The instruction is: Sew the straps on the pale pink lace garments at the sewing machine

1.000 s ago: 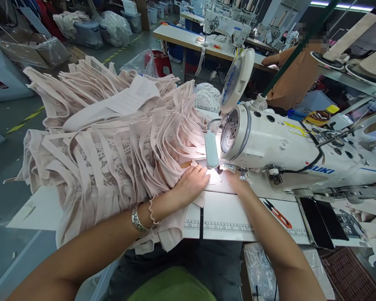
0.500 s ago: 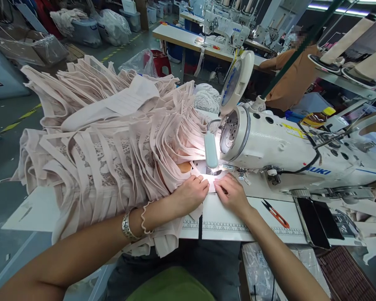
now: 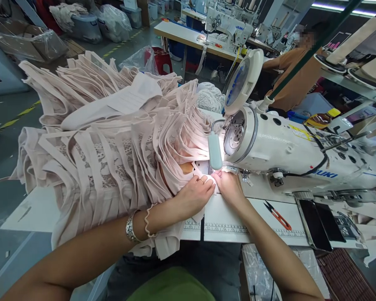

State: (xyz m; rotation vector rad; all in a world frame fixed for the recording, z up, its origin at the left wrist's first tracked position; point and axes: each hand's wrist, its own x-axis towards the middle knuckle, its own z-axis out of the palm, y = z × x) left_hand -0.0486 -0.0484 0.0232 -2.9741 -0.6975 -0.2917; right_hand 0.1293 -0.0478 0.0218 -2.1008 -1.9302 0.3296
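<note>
My left hand [image 3: 196, 194] is closed on the edge of a pale pink garment piece [image 3: 210, 179], just in front of the needle area of a white sewing machine [image 3: 263, 140]. Right beside it, my right hand [image 3: 229, 186] pinches the same fabric, its fingertips under the small lit lamp [image 3: 215, 151]. The needle and presser foot are mostly hidden by the lamp and my fingers. A large heap of pale pink garments with lace panels [image 3: 113, 163] spreads to the left and reaches up to the machine.
Orange-handled thread snips [image 3: 278, 215] lie on the white table [image 3: 225, 221], which has a printed ruler along its front edge. Right of them rests a dark phone-like slab [image 3: 313, 223]. Behind stand another sewing machine [image 3: 225, 27], a red stool [image 3: 162, 60] and a person in brown [image 3: 297, 79].
My right hand has moved forward and closer to the needle, taking the fabric edge with it. My left hand has shifted slightly right, and the fabric between them is now bunched.
</note>
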